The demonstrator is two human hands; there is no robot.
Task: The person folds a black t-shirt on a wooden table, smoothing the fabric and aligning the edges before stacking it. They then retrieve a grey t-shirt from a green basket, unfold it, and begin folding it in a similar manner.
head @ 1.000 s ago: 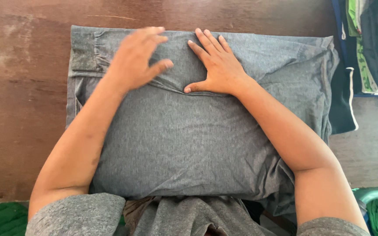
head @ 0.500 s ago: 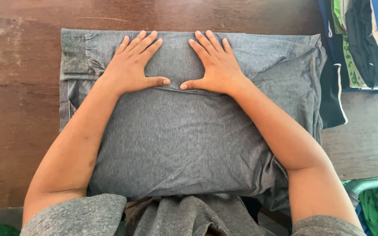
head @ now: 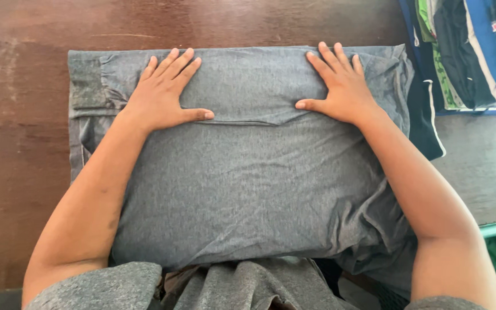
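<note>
Both hands [head: 162, 95] [head: 344, 86] press flat on gray garment [head: 242, 189], lying crosswise.

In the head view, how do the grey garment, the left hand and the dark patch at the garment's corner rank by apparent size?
1. Grey garment
2. Left hand
3. Dark patch

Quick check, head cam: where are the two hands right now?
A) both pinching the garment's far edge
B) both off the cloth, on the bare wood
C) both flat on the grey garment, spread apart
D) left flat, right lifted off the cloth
C: the left hand and the right hand both lie palm-down with open fingers on the grey garment, set well apart.
</note>
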